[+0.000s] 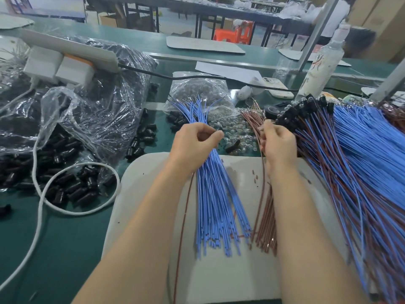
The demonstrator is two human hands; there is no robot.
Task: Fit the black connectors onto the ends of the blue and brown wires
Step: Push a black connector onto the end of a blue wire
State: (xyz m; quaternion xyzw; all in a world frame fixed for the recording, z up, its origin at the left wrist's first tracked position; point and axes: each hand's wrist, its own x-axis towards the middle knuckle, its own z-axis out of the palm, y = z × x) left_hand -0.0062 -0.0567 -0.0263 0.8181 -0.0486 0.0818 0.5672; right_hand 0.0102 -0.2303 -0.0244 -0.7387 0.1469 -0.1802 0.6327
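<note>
A bundle of blue wires point(215, 194) lies fanned across the white mat point(140, 183), and my left hand point(194, 142) hovers over its upper part with thumb and fingers curled, pinching at the wires. Beside it on the right, a bundle of brown wires point(266, 216) runs up under my right hand point(278, 142), whose curled fingers grip its upper ends. Loose black connectors point(65, 185) are heaped on the green table at the left, and several more point(145, 137) lie near the mat's far edge. One black connector point(232, 145) sits among clear beads between my hands.
A large pile of finished blue-and-brown wires with black connectors point(350, 163) fills the right side. Clear plastic bags point(92, 110) of black parts stand at the left, with a white cable point(43, 194) looping in front. A phone point(278, 86) and a bottle point(322, 64) stand behind.
</note>
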